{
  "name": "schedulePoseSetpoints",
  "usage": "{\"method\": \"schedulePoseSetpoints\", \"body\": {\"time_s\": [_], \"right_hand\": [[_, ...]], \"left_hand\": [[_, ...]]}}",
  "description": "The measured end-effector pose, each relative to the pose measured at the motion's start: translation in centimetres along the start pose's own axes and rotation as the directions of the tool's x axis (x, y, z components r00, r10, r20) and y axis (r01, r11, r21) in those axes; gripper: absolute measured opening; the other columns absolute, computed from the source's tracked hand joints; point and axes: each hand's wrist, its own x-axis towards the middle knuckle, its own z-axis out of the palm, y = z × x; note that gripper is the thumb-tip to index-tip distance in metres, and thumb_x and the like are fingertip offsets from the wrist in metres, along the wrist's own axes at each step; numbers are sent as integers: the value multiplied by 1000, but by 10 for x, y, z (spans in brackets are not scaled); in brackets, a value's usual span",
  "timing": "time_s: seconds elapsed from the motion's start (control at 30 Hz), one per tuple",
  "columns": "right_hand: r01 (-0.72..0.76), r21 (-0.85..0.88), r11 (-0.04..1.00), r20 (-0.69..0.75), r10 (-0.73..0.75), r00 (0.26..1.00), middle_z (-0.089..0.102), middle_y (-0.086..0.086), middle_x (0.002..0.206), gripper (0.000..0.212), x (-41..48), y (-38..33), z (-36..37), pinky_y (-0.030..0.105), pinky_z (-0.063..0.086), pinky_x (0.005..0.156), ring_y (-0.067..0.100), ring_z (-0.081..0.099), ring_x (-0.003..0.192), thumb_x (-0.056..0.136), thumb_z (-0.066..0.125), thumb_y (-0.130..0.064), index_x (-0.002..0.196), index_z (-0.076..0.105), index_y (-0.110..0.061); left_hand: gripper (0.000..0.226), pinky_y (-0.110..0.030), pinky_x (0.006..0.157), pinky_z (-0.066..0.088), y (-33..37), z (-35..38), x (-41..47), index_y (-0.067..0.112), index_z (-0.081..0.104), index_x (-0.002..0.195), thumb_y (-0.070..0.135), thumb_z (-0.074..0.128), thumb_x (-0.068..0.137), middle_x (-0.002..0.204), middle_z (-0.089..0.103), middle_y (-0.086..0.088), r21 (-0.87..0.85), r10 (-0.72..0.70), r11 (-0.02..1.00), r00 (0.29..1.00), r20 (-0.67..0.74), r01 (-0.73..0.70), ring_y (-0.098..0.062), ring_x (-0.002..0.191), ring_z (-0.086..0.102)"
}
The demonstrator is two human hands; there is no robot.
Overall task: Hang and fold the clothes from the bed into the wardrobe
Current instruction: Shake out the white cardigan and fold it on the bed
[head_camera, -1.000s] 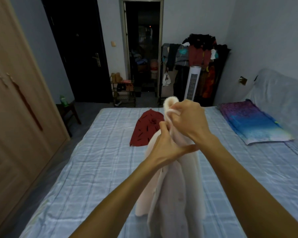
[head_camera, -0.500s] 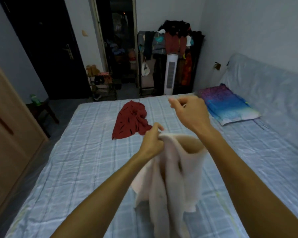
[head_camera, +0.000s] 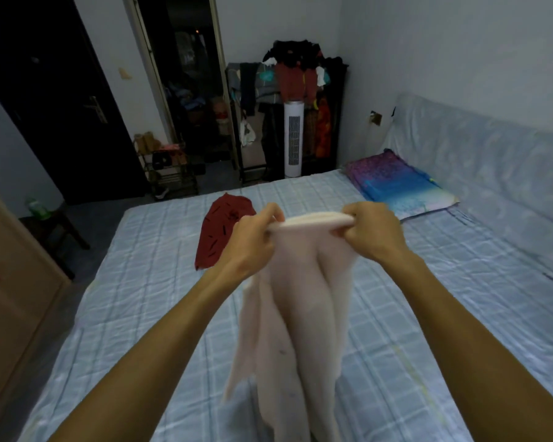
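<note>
Garment: pale pink-white garment of soft fabric [head_camera: 304,298], held up over the bed at the centre of the view; its top edge is stretched level between the two hands and the rest hangs in long folds toward 6 o'clock, running out of the bottom of the view.
Left hand [head_camera: 253,240]: fingers curled, pinching the 9 o'clock end of the top edge.
Right hand [head_camera: 374,234]: fingers curled, clamped on the 3 o'clock end of the top edge; the two hands are apart, with the edge spanning between them.
Second garment: crumpled dark red cloth with black dashes [head_camera: 219,234], lying on the sheet at 10 o'clock from the left hand, partly hidden behind it.
Bed: mattress under a light blue checked sheet [head_camera: 141,298], below the hanging garment.
Pillow: purple-and-blue patterned pillow [head_camera: 396,189], on the bed at 2 o'clock from the right hand.
Wardrobe: light wooden panel [head_camera: 10,282], at the 9 o'clock edge of the view.
Far wall: white tower fan [head_camera: 292,138] at 12 o'clock, in front of a black rack heaped with clothes [head_camera: 300,74]; low shoe rack [head_camera: 170,173] at 11 o'clock.
</note>
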Motion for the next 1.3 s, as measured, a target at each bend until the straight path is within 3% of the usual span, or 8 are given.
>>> {"method": "schedulePoseSetpoints", "body": {"time_s": [0.23,0.37,0.53,0.67,0.8,0.93,1.03,1.3], "right_hand": [[345,-161,925,-435,-380,816,67,1,88,21,20,-91,-70,30,39,60,29,63,78,80,60,-23,96,72,-30],[383,-163,909,-498,-410,764,68,-2,81,15,26,-109,-94,25,28,53,22,60,70,77,60,-24,85,72,-27],[421,-162,892,-515,-440,735,66,-1,71,10,22,-110,-86,20,17,48,22,59,61,73,66,-21,78,72,-26],[456,-70,887,-599,-403,692,65,0,82,12,20,-95,-74,28,37,53,21,61,72,79,67,-24,91,72,-24],[416,145,898,-718,-194,669,48,13,125,57,-22,-66,-35,23,40,93,22,47,113,81,68,-22,133,47,-12],[245,361,900,-568,4,823,43,11,125,69,-83,-25,36,31,38,99,23,44,116,78,74,-34,132,38,-10],[-101,559,823,-163,229,960,48,-2,129,83,-117,-14,83,34,43,97,16,49,117,68,75,-46,136,35,-21],[-370,543,754,284,250,926,68,-5,84,20,-116,34,115,22,44,64,11,64,84,81,72,-34,94,71,-19]], "left_hand": [[32,-35,66,32,42,-63,45,13,45,112,11,49,81,90,58,-9,427,167,902,960,-225,-57,-33,78,55],[63,-40,61,49,67,-85,54,41,46,122,22,52,62,104,56,3,35,54,998,998,-29,-52,-22,82,59],[10,-31,58,43,84,-68,52,18,65,84,17,56,81,69,60,2,-21,-123,992,944,-307,122,-24,72,62],[16,-30,60,46,87,-58,60,21,64,73,19,53,84,71,64,1,-213,-224,964,918,-327,159,-21,72,63],[13,-36,67,54,85,-49,72,19,66,75,26,56,80,75,65,-2,-283,-318,932,885,-339,227,-25,75,64],[14,-30,59,46,81,-40,74,14,66,76,22,55,75,69,62,0,-278,-362,920,871,-331,277,-26,72,63],[10,-31,59,46,81,-33,70,16,59,68,22,53,72,68,63,-6,-270,-351,925,877,-328,269,-28,72,64],[22,-30,54,45,49,-48,52,23,56,57,21,53,79,57,55,6,-243,-369,926,833,-412,291,-12,54,51]]}}
